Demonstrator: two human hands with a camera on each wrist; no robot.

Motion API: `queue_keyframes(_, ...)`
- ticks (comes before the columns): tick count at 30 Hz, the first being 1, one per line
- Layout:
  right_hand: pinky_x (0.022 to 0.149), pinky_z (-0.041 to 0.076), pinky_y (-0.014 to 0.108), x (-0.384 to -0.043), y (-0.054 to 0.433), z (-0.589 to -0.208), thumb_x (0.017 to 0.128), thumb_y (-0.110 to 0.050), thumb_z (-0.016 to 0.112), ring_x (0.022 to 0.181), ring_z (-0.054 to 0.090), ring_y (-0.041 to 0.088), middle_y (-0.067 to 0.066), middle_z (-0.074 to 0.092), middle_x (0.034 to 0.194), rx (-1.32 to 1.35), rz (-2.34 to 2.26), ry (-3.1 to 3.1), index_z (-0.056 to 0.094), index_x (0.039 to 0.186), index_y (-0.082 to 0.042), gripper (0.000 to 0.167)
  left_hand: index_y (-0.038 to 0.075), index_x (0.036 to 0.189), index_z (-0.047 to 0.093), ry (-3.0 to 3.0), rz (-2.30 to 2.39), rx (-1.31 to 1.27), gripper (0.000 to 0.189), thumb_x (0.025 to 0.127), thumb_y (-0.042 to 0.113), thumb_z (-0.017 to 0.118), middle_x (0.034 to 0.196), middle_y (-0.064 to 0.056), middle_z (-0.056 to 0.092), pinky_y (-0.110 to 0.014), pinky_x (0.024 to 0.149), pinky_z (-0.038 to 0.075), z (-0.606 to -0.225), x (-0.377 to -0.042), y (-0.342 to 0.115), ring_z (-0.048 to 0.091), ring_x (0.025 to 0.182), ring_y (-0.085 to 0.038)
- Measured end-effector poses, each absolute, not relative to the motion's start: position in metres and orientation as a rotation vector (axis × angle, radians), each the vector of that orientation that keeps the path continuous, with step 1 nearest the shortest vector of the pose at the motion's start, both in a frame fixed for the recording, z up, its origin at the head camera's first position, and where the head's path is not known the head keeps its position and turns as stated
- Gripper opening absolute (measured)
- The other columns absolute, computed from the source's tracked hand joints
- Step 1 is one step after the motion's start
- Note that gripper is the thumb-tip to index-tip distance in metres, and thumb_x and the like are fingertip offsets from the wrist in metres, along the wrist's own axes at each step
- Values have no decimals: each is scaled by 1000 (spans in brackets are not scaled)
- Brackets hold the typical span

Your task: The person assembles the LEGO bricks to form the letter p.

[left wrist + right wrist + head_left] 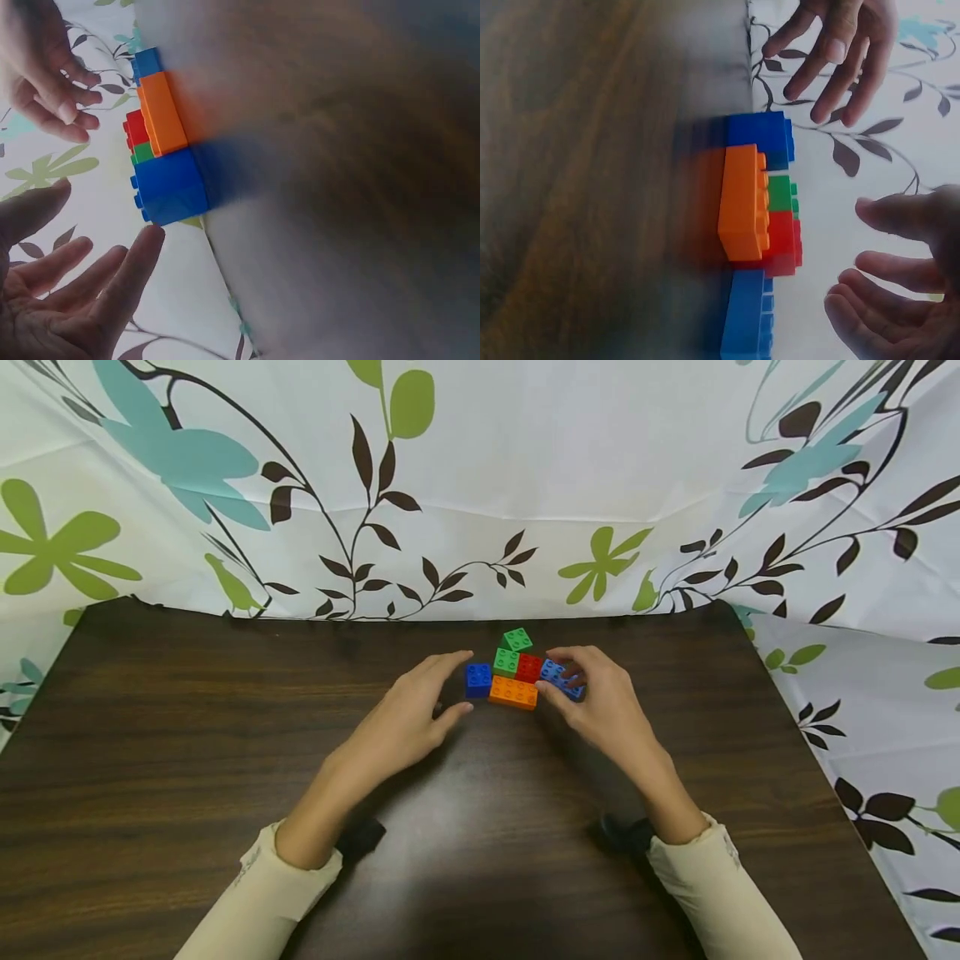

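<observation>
Several toy building bricks form a small group near the back of the table. A dark blue brick (478, 681) is on the left, beside an orange brick (513, 692) in front. Behind the orange one sit a green brick (506, 662) and a red brick (528, 668). Another green brick (517, 639) lies angled farther back, and a lighter blue brick (552, 672) slants at the right. My left hand (401, 718) is beside the dark blue brick, fingers spread, holding nothing. Over the lighter blue brick hovers my right hand (611, 706); the right wrist view shows its loosely bent fingers (900, 266) apart from it.
The dark wood-grain table (187, 735) ends at the back and right against a white curtain (480, 468) printed with leaves and birds. Dark wrist-worn devices (362, 839) sit under both forearms, near the cream sleeves (262, 897).
</observation>
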State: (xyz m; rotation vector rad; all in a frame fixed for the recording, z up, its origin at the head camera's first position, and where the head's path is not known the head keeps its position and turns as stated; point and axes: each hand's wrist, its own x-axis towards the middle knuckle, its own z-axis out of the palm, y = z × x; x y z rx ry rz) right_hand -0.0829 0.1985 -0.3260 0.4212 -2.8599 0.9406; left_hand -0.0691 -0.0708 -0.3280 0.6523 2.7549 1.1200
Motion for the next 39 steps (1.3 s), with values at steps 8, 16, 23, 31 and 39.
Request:
queue_keyframes(8, 92, 63, 51, -96, 199, -328, 99, -16, 80, 102, 71, 35, 21, 68, 133, 353, 1014, -2964, 66, 140, -1, 46, 3, 153, 55, 2661, 1234, 580, 58, 100, 9, 77, 155, -19, 59, -54, 122, 45, -328, -91, -53, 56, 145, -37)
queue_keyframes(16, 93, 63, 49, -111, 191, -331, 99, -19, 80, 105, 72, 35, 19, 69, 135, 318, 1012, -3065, 67, 140, -3, 46, 3, 148, 60, 2610, 1255, 482, 53, 98, 7, 79, 152, -17, 64, -52, 124, 44, -336, -101, -49, 58, 143, -35)
queue_keyframes(23, 93, 62, 50, -115, 188, -339, 99, -15, 80, 102, 72, 36, 21, 72, 128, 327, 1000, -3039, 71, 134, -1, 39, 4, 143, 64, 2579, 1236, 418, 45, 100, 7, 75, 149, -16, 66, -50, 121, 47, -336, -105, -44, 61, 138, -34)
queue_keyframes(31, 92, 64, 48, -113, 185, -342, 98, -12, 80, 98, 74, 34, 20, 73, 121, 376, 989, -2966, 73, 130, 0, 35, 5, 131, 70, 2616, 1187, 364, 29, 102, 8, 73, 139, -17, 71, -51, 117, 50, -336, -106, -49, 63, 130, -35)
queue_keyframes(39, 93, 64, 50, -109, 187, -335, 96, -9, 82, 101, 75, 35, 21, 73, 126, 369, 1002, -2928, 73, 130, 1, 37, 3, 130, 68, 2611, 1169, 363, 30, 101, 8, 75, 134, -17, 72, -50, 116, 50, -335, -106, -53, 65, 124, -35)
